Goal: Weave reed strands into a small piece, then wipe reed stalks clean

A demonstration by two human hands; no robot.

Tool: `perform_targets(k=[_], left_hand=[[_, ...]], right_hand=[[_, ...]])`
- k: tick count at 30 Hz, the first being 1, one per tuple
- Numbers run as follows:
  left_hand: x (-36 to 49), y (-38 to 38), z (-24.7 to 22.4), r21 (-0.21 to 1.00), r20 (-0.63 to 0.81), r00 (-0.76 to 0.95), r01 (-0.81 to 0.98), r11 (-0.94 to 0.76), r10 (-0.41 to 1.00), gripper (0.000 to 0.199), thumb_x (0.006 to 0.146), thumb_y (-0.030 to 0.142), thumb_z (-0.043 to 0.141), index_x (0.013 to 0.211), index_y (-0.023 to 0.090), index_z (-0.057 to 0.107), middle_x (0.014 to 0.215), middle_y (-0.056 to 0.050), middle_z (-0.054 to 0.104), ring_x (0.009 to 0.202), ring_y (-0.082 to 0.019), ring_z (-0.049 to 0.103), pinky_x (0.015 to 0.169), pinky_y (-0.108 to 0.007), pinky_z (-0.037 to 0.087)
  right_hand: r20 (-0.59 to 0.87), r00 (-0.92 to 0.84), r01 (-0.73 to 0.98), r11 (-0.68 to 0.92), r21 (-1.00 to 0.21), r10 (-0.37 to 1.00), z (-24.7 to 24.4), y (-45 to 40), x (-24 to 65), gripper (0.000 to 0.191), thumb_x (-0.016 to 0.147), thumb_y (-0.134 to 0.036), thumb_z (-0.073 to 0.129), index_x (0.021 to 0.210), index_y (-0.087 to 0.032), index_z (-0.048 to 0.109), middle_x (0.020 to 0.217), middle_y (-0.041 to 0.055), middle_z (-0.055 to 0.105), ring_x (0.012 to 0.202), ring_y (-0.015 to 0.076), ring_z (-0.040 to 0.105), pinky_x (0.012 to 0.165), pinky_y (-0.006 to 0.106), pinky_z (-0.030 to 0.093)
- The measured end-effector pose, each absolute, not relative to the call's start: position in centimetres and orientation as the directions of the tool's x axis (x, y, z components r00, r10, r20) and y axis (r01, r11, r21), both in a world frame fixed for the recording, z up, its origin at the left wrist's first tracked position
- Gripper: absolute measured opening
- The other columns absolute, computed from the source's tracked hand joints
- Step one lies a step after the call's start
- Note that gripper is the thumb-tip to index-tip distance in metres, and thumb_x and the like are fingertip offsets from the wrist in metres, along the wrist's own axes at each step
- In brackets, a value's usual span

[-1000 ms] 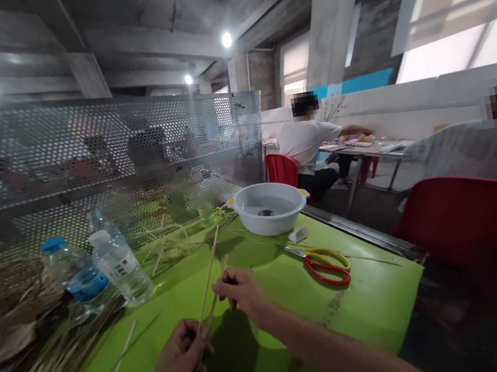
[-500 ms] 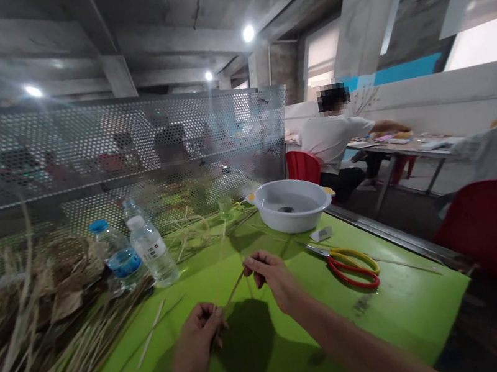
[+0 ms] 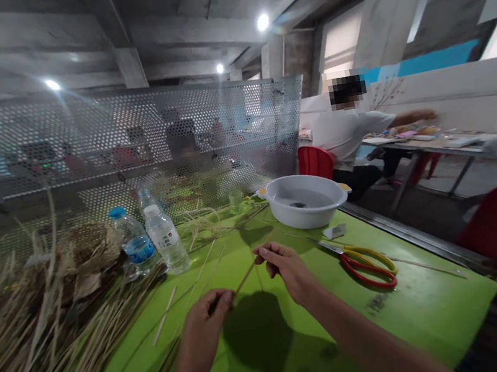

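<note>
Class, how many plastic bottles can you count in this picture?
3: the blue-capped bottle leftmost, the white-capped bottle right of it, and a third bottle partly hidden behind them. Others may be hidden.

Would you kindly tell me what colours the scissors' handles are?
The scissors have one yellow handle and one red handle, clearest in the head view.

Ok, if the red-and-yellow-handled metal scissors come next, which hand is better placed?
The right hand, probably: nearer the scissors than the left hand, though both hold a thin tan strip.
</note>
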State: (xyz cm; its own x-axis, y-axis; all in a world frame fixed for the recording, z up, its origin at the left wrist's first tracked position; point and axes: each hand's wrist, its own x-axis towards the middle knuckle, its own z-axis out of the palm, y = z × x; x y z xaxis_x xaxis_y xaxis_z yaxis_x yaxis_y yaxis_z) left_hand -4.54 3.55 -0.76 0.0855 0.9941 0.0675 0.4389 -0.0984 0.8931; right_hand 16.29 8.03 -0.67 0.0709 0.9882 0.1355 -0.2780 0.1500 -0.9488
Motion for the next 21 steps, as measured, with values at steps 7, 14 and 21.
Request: perform_targets(k=[7, 14, 21], left_hand=[[-4.4, 3.4, -0.7, 0.937, -0.069, 0.214, 0.349, -0.01, 0.974, 0.027, 0.076, 0.042, 0.063, 0.081, 0.017, 0.071, 0.074, -0.003, 0.069, 0.074, -0.019, 0.059, 0.069, -0.029, 0.043], [-4.6, 3.0, 0.2, 0.966, -0.19, 0.355, 0.236, 0.108, 0.916, 0.025, 0.07, 0.037, 0.07, 0.085, 0.017, 0.072, 0.078, -0.002, 0.069, 0.074, -0.016, 0.058, 0.071, -0.027, 0.042], [-4.0, 2.9, -0.4, 0.986, -0.157, 0.317, 0.107, 0.13, 0.935, 0.022, 0.068, 0.034, 0.074, 0.078, 0.016, 0.068, 0.068, 0.0, 0.063, 0.061, -0.012, 0.051, 0.059, -0.023, 0.038]], right_hand=[[0.142, 0.153, -0.331, 0.186, -0.925, 0.978, -0.6, 8.4, 16.8, 0.026, 0.072, -0.04, 0.075, 0.082, -0.017, 0.073, 0.069, 0.0002, 0.063, 0.047, 0.0057, 0.04, 0.045, 0.021, 0.028], [0.123, 0.238, -0.402, 0.213, -0.891, 0.963, -0.5, 8.6, 17.7, 0.026, 0.069, -0.039, 0.078, 0.083, -0.017, 0.073, 0.069, -0.001, 0.06, 0.049, 0.0063, 0.039, 0.044, 0.021, 0.027], [0.107, 0.09, -0.349, 0.132, -0.928, 0.99, -0.3, 7.9, 17.1, 0.026, 0.072, -0.041, 0.075, 0.083, -0.017, 0.072, 0.071, 0.0013, 0.063, 0.05, 0.0077, 0.04, 0.046, 0.022, 0.029]])
